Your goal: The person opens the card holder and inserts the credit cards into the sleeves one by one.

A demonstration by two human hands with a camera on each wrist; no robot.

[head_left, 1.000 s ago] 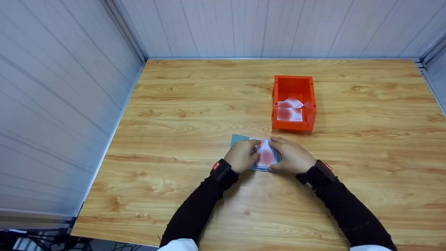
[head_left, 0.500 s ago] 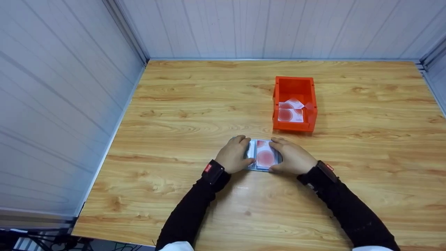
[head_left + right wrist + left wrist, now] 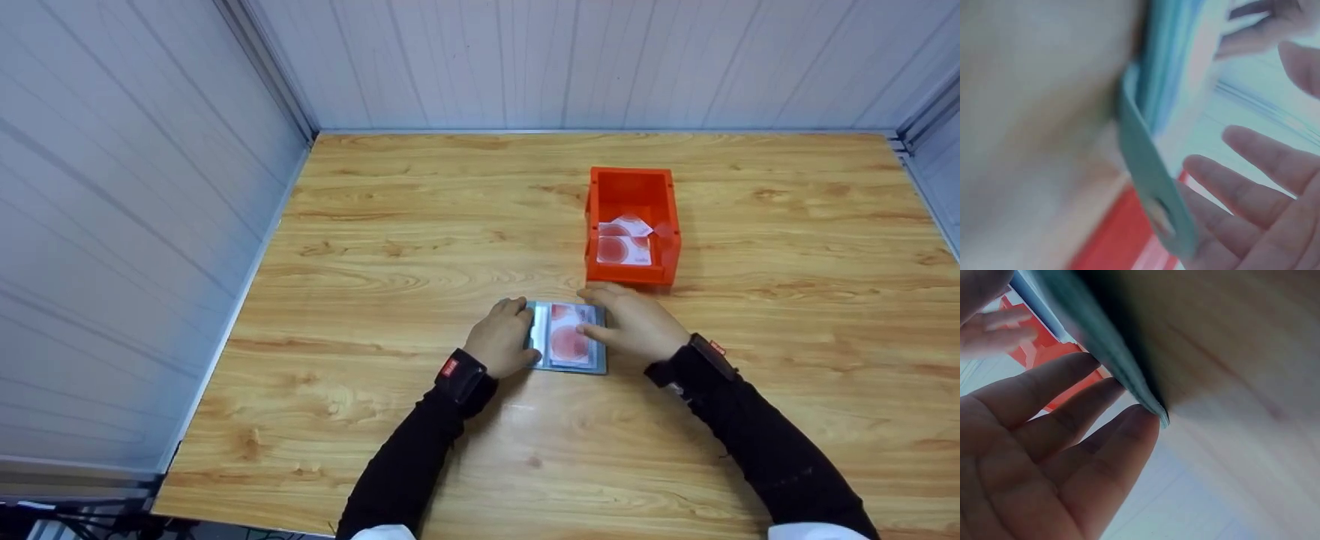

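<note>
A teal card holder (image 3: pixel 602 363) lies spread on the table with clear sleeves, and a white card with a red circle (image 3: pixel 568 345) shows in its right-hand sleeve. My left hand (image 3: pixel 501 339) grips the holder's left side; in the left wrist view its fingertips touch the teal cover edge (image 3: pixel 1112 354). Over the right side hovers my right hand (image 3: pixel 637 322), fingers and thumb extended, with the thumb overlapping the card. In the right wrist view a teal strap with a slot (image 3: pixel 1148 163) sticks out beside the fingers, and the holder's layered pages rise behind it.
An orange bin (image 3: pixel 634 186) stands just beyond the right hand, with several white and red cards (image 3: pixel 628 251) inside. The wood-grain table (image 3: pixel 390 225) reaches a pale panel wall (image 3: pixel 450 67) at the back and another at the left.
My left hand moved left off the card to the holder's left side, covering the left flap. My right hand eased off the right edge, its thumb now over the card.
</note>
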